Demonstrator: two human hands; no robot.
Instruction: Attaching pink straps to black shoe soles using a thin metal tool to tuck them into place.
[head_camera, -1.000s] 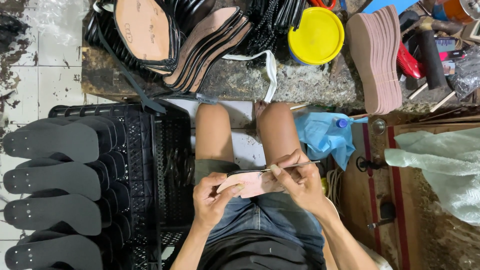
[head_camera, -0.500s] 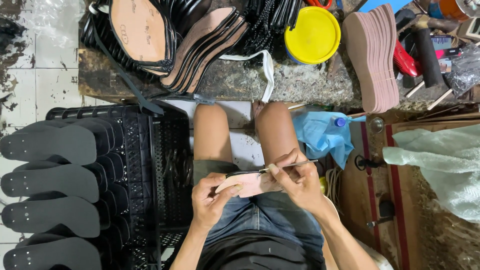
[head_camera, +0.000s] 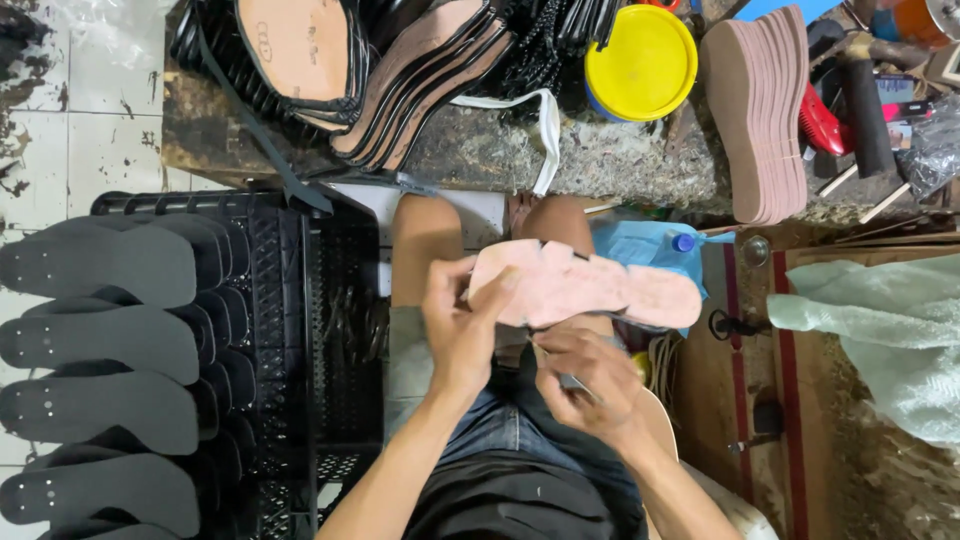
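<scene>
A seated worker holds a pink sandal insole (head_camera: 585, 285) flat above the knees, broad face to the camera. The left hand (head_camera: 462, 325) grasps the insole's left end, thumb and fingers pinched over its edge; the right hand (head_camera: 590, 385), just under the insole, is closed on a thin metal tool, though its tip is hidden and I cannot tell what it touches.

By the look of it the work is mid-way. To the left of the insole, black soles (head_camera: 100, 350) lie in rows on a black crate (head_camera: 320, 300). Beyond the insole, on the rough bench, finished-looking soles (head_camera: 400, 70) are fanned out beside a yellow lid (head_camera: 640, 60), and a stack of pink insoles (head_camera: 765, 110) stands on edge to the right.

Half a second earlier the insole showed edge-on, a narrow strip between the hands, with the right hand working along its top. Now it has been turned face up and raised, and the right hand has dropped beneath it.
</scene>
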